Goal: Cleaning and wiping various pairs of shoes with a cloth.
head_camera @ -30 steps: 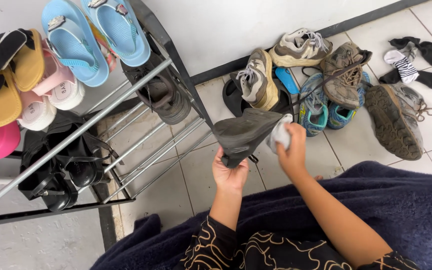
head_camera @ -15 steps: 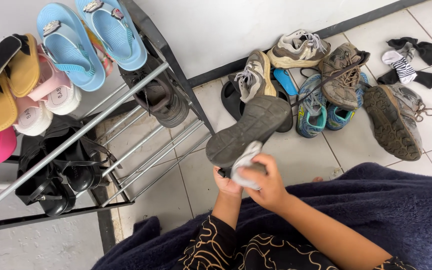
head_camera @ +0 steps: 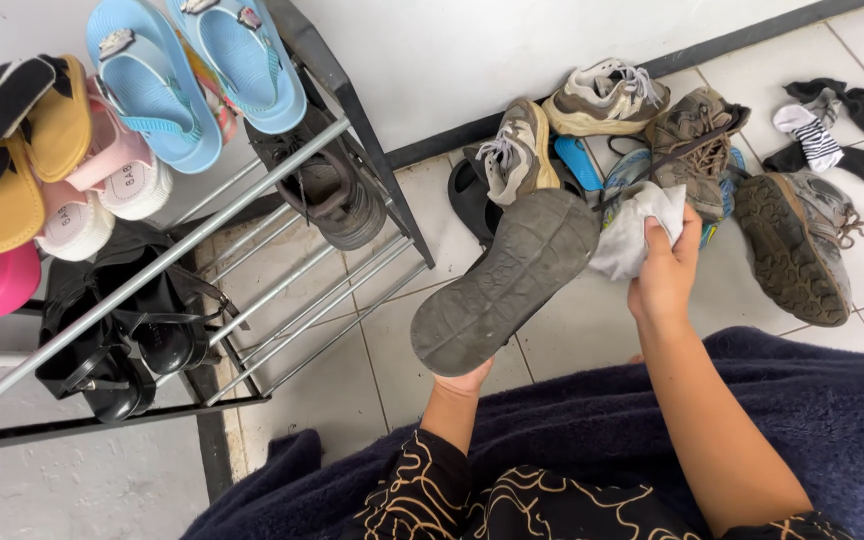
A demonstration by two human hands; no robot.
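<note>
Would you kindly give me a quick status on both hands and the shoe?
Left hand grips grey rubber-soled shoe from beneath, sole up. Right hand holds crumpled white cloth at shoe's toe end. Nothing between cloth and sole.

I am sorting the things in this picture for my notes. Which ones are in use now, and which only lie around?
In use:
left hand
grey shoe, sole up
right hand
white cloth

Lying around:
sneaker pile
socks
shoe rack
blue sandals
black sandals
</note>
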